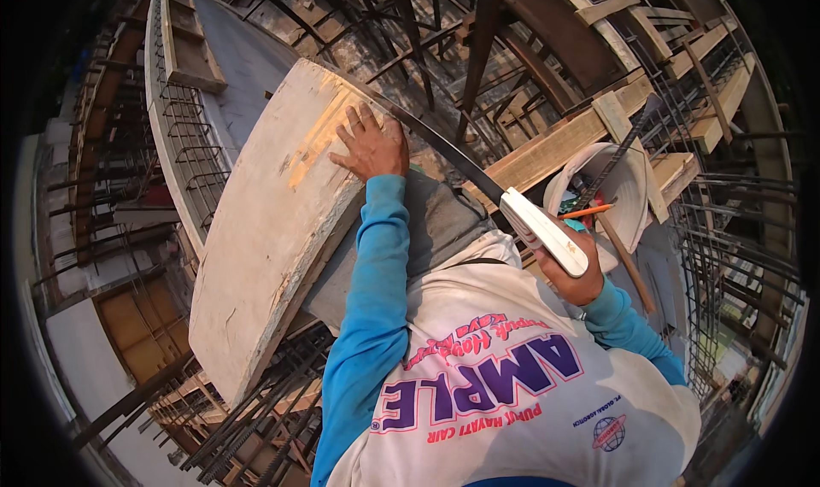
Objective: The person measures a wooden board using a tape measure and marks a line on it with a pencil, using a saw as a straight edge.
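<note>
My left hand [376,143] lies flat with fingers spread on a wide, pale, worn board [260,205], beside a yellowish scraped patch near its far end. In my right hand [571,269] is the white handle of a handsaw [459,161]. The saw's long dark blade slants up and left from the handle to the board's far edge. Whether its teeth bite into the wood, I cannot tell. Grey cloth over my leg [440,218] shows beside the board, partly hidden under it.
A pale bucket [630,198] holding an orange pencil [586,211] and other tools stands just beyond my right hand. A wooden handle [628,265] sticks out below it. Timber beams [555,149], steel bars [256,431] and a long formwork trough [243,55] surround me, with gaps between them.
</note>
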Demonstrator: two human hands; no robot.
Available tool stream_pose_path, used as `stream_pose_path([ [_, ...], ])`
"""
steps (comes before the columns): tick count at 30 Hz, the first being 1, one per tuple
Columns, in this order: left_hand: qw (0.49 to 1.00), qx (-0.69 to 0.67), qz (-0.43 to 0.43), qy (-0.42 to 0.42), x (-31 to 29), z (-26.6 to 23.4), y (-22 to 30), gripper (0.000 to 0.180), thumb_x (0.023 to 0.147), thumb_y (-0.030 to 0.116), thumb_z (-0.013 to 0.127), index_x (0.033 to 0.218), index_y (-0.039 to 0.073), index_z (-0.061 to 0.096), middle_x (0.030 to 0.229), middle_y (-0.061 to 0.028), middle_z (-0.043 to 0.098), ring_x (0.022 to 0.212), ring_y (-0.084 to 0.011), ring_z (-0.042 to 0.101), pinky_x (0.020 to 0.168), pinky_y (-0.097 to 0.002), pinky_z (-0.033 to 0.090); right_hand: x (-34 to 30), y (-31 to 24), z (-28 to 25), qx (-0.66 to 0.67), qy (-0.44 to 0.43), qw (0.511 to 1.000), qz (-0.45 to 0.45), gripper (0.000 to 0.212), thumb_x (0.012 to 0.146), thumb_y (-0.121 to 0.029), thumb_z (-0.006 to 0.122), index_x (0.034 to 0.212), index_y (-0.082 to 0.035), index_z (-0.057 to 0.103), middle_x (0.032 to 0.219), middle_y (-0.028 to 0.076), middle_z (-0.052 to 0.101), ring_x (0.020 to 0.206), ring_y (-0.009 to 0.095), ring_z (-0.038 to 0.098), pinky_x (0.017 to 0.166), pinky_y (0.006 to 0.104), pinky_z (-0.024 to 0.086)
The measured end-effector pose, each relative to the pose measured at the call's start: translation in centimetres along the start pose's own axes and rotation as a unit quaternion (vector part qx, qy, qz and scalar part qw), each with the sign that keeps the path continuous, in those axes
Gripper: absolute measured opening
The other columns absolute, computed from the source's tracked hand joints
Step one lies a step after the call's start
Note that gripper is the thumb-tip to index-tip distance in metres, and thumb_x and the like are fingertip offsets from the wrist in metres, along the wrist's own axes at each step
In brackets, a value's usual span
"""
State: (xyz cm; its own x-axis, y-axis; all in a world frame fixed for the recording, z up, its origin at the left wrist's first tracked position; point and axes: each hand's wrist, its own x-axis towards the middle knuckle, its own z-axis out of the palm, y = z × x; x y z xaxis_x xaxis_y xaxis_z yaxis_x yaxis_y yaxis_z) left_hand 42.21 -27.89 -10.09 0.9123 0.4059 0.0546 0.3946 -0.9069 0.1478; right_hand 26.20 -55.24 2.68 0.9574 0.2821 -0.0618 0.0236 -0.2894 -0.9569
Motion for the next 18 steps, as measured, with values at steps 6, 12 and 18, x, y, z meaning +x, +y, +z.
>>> stream_pose_path([
  [6,1.000,0.002,-0.015,-0.013,-0.5,-0.4,0.0,0.058,0.090,0.044,0.039,0.143,0.020,0.035,0.151,-0.0019,0.028,0.137,-0.0314,0.026,0.104,-0.0673,0.016,-1.5,-0.2,-1.7,-0.033,-0.052,0.998,-0.016,0.061,0.071,0.004,0.056,0.131,0.005,0.046,0.100,0.018,0.067,0.085,0.020,0.067,0.077,0.0280,0.050],
  [12,1.000,-0.008,-0.004,-0.015,0.1,-0.3,0.9,0.055,0.092,0.041,0.038,0.142,0.019,0.036,0.151,-0.0023,0.029,0.137,-0.0309,0.026,0.103,-0.0674,0.016,5.6,-1.6,1.5,0.004,-0.012,1.000,-0.018,0.054,0.076,0.000,0.059,0.129,0.002,0.050,0.098,0.018,0.067,0.084,0.015,0.064,0.077,0.0276,0.049],
  [18,1.000,-0.018,-0.026,0.000,0.4,0.0,-0.6,0.054,0.094,0.039,0.034,0.142,0.015,0.037,0.150,-0.0039,0.030,0.137,-0.0311,0.028,0.103,-0.0671,0.017,2.0,0.0,-0.1,-0.032,-0.066,0.997,-0.034,0.058,0.075,0.003,0.054,0.132,0.003,0.046,0.108,0.021,0.064,0.092,0.018,0.064,0.081,0.0291,0.049],
])
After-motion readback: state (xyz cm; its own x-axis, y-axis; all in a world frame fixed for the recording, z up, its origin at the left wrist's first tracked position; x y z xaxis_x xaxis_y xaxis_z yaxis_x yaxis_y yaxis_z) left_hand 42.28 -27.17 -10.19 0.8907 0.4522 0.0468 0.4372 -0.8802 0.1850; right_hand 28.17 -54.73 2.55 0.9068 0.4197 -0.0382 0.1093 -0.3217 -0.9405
